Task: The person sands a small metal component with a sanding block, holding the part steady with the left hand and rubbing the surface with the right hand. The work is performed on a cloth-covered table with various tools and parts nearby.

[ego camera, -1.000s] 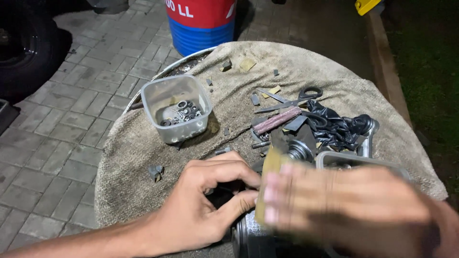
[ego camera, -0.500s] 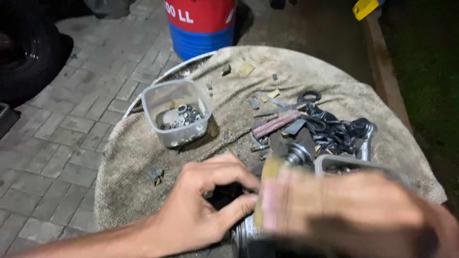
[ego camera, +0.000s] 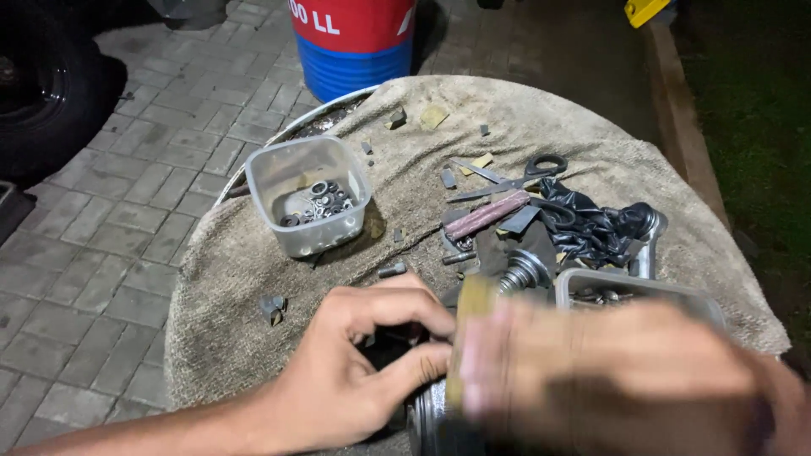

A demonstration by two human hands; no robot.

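Since the earlier frame the right hand [ego camera: 617, 380] has shifted slightly, blurred, rubbing a tan abrasive strip [ego camera: 466, 338] it grasps. Left hand [ego camera: 355, 371] clenches the metal cylindrical part [ego camera: 427, 418], lower centre; steady bracing seems advisable. Farther: washer tub [ego camera: 308, 203], scissors [ego camera: 515, 177].

Grey brick paving [ego camera: 110, 203] covers the ground under dim artificial light. A round counter [ego camera: 591, 118] draped in beige cloth stands on it, a red-and-blue drum [ego camera: 351, 42] behind, a dark tyre [ego camera: 42, 93] at left, and grass [ego camera: 752, 93] beyond a kerb [ego camera: 680, 135].
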